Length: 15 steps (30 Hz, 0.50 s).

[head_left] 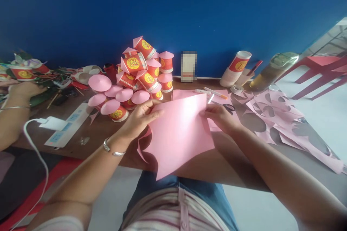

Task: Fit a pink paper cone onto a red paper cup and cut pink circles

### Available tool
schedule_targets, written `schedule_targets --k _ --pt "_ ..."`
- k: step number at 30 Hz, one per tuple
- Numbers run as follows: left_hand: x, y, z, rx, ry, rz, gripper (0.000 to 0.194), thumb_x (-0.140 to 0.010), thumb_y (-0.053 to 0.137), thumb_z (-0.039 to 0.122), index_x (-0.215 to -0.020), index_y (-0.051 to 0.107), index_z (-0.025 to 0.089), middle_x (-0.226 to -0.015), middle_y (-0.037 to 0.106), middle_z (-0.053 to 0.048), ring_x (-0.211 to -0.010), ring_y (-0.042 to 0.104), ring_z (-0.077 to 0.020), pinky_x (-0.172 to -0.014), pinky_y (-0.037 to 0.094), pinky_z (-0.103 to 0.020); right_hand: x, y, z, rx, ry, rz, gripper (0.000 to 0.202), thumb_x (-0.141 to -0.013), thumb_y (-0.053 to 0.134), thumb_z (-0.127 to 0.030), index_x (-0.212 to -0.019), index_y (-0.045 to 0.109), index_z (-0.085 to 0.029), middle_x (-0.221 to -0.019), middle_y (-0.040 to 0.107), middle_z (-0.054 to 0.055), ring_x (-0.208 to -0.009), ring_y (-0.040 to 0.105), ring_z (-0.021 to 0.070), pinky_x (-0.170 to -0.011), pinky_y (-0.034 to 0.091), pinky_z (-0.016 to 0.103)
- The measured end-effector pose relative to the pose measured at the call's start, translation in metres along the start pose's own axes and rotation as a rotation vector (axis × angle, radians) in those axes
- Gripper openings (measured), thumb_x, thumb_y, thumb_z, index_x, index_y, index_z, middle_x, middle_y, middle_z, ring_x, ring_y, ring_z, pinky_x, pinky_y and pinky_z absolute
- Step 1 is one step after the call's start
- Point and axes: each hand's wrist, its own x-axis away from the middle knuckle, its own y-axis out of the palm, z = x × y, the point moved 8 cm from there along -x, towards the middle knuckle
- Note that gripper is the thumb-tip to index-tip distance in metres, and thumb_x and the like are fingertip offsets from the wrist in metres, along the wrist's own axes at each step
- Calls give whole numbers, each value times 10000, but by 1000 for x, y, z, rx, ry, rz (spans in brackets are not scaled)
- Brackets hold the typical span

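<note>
A sheet of pink paper (180, 133), with curved pieces cut out of its left and lower edges, is held up above the table's front edge. My left hand (145, 117) pinches its upper left side. At the upper right edge, my right hand (221, 117) grips the same sheet between thumb and fingers. Behind it more pink paper (217, 126) lies flat on the table. Dark-handled scissors (230, 107) rest there beside my right hand, their blades partly hidden. Two pens (215, 92) lie on the flat paper.
Red paper cups with pink cone tops (134, 63) are piled at the back left. Cut pink scraps (276, 112) spread over the right side, near a tape roll (236, 89), stacked cups (238, 65) and a bottle (273, 68). A power strip (69, 126) and another person's arm (16, 115) are at left.
</note>
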Motion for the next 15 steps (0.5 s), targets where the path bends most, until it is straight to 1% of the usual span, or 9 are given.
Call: schedule_targets --k 2,4,6,7,8,10,12,13,15 --pt "0 -8 14 -13 113 66 433 -880 771 451 -1244 717 223 -1339 708 -90 -1277 642 -276 -1105 503 -374 1 -23 -9 -89 5 147 309 -709 863 -458 -734 680 -211 -686 665 7 -619 612 169 -600 522 315" --pt "5 -23 21 -37 211 169 468 -901 750 460 -1299 679 225 -1410 668 -110 -1300 634 -264 -1107 515 -378 3 -57 -20 -236 -70 359 315 -680 886 -425 -711 639 -232 -632 610 -17 -554 557 143 -526 485 286" --pt "13 -39 17 -113 255 281 446 -896 758 464 -1254 674 213 -1339 698 -116 -1202 684 -241 -1039 562 -369 7 -89 -28 -347 -190 521 389 -641 920 -394 -633 565 -234 -585 532 -42 -525 505 114 -507 469 262" --pt "17 -45 11 -155 241 305 429 -889 767 455 -1222 670 202 -1280 718 -113 -1121 713 -227 -1000 584 -366 9 -102 -28 -381 -230 587 428 -630 931 -379 -604 529 -236 -572 509 -49 -516 480 106 -492 453 256" --pt "20 -48 2 -187 208 307 407 -888 767 453 -1184 667 192 -1196 738 -104 -1029 734 -209 -957 603 -360 10 -111 -24 -397 -241 621 453 -625 937 -369 -590 505 -238 -565 493 -53 -514 470 105 -487 447 257" --pt "24 -50 -19 -252 106 250 381 -886 761 470 -1112 665 179 -1066 749 -85 -851 741 -179 -810 633 -329 9 -119 -16 -397 -265 656 458 -671 917 -366 -594 482 -244 -581 487 -52 -543 497 117 -517 471 269" --pt "27 -45 -39 -343 27 159 364 -904 728 480 -1088 668 173 -991 736 -73 -756 724 -166 -673 615 -289 7 -117 -5 -391 -258 660 431 -723 884 -372 -606 486 -252 -602 504 -39 -572 528 133 -538 495 282" --pt "28 -42 -44 -410 21 123 343 -923 702 469 -1098 670 176 -993 730 -70 -736 717 -160 -637 600 -277 6 -113 0 -387 -246 655 417 -737 875 -378 -613 496 -256 -605 509 -34 -576 536 141 -540 505 288" --pt "29 -33 -45 -599 103 79 294 -946 677 411 -1144 680 193 -1036 714 -66 -737 701 -148 -644 585 -272 3 -103 8 -387 -213 636 410 -718 891 -386 -625 513 -259 -605 514 -31 -578 545 145 -540 522 290"
